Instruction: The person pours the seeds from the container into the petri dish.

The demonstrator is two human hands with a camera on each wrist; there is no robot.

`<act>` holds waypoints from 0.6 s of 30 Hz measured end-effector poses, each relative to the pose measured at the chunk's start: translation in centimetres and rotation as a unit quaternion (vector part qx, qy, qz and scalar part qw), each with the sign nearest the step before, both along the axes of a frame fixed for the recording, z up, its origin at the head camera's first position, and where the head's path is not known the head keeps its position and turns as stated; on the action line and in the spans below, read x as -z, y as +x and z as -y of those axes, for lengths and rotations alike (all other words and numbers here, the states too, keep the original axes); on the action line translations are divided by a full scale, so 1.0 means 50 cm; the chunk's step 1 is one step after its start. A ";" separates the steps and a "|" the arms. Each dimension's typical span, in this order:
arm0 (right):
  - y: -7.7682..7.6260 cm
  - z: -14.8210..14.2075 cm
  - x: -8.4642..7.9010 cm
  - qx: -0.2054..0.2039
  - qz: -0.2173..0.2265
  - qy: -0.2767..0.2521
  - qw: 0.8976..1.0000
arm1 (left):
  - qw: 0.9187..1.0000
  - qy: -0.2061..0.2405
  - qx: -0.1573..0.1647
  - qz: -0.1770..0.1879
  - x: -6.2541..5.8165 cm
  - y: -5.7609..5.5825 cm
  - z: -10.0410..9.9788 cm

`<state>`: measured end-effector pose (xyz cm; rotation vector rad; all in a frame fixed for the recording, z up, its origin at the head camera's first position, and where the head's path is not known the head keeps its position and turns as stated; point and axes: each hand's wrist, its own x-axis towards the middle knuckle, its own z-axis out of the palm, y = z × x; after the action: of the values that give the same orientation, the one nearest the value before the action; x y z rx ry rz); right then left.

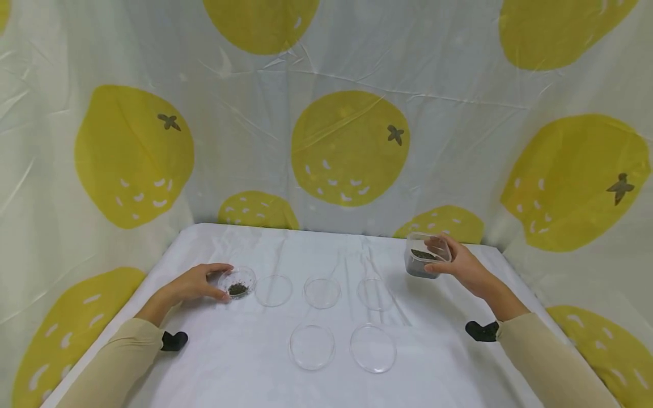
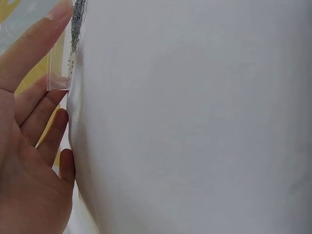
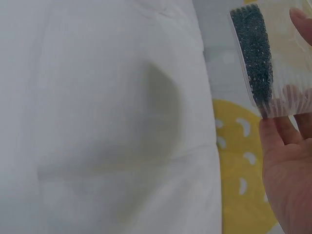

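At the left of the table, my left hand (image 1: 196, 282) holds a clear petri dish (image 1: 247, 274) by its rim, thumb on the near side and fingers on the far side. A small heap of dark granules (image 1: 237, 289) lies in that dish. In the left wrist view the dish wall (image 2: 57, 78) shows between thumb and fingers, low at the cloth. My right hand (image 1: 465, 265) grips a clear plastic tub (image 1: 415, 269), raised above the table at the right. Dark granules (image 3: 254, 56) fill its lower part, and their surface slopes in the head view.
Three clear round dishes (image 1: 274, 290) stand in a row to the right of the held dish. Two clear round pieces (image 1: 312, 347), dishes or lids, lie nearer the front. A white cloth (image 1: 229, 351) covers the table, with a lemon-print curtain (image 1: 245, 141) behind and beside it.
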<state>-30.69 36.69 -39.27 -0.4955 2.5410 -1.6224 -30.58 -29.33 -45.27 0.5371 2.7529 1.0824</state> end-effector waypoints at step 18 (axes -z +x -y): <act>0.071 -0.113 0.101 -0.022 0.031 -0.015 0.999 | 1.000 0.001 0.004 -0.010 -0.004 0.006 -0.002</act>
<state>-27.12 42.34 -44.34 -0.4922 2.4481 -1.6364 -30.28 -29.22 -45.08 0.5611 2.7641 1.0829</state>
